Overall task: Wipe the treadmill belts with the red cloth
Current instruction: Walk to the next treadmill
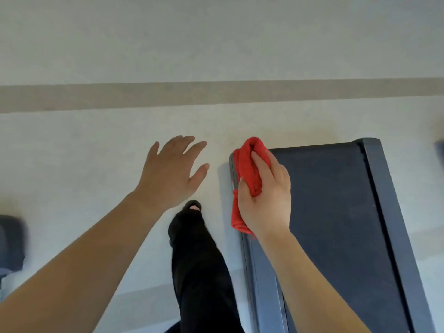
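While the red cloth [248, 174] is bunched at the near left corner of the dark treadmill belt [324, 212], in the centre right of the frame, the right hand [266, 200] has its grip pressed around it. The left hand [173, 171] hovers over the pale floor [96, 145] with fingers spread, holding nothing. A leg in black [199, 260] stands between them.

No readable text or labels anywhere.
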Available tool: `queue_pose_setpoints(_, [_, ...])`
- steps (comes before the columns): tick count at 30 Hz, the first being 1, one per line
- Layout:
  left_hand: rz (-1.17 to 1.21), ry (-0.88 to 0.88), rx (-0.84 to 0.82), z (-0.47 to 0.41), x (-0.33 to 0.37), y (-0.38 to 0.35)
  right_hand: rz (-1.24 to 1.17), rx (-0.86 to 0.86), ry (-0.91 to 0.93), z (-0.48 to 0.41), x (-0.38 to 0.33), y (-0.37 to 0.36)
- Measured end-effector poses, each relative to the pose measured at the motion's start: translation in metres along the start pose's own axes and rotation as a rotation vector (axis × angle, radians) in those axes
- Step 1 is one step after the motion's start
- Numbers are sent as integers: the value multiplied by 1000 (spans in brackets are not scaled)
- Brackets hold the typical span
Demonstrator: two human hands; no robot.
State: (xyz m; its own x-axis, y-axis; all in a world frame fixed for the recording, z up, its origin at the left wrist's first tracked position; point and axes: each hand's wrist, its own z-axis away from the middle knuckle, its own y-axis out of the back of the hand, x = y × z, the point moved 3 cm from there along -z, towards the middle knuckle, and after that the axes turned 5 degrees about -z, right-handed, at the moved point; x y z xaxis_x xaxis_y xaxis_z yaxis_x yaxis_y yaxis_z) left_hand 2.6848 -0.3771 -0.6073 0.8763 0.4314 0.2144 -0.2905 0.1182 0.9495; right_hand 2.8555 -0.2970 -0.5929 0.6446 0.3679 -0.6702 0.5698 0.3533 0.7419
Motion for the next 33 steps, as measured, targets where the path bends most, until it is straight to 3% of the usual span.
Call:
queue_pose_setpoints(5, [-47, -42, -23, -78, -7, 97, -66, 15, -69, -93, -62, 21])
queue_pose_setpoints(16, [-142, -49, 124, -189, -7, 336, -97, 30, 61, -254, -199, 141])
queue_pose_setpoints(26, [-86, -306, 144, -389, 73, 401, -88, 306, -110, -402, -180, 222])
queue_pose_setpoints(33, [-96, -570, 64, -514, 189, 410, -91, 522, -303, -485, -134, 292])
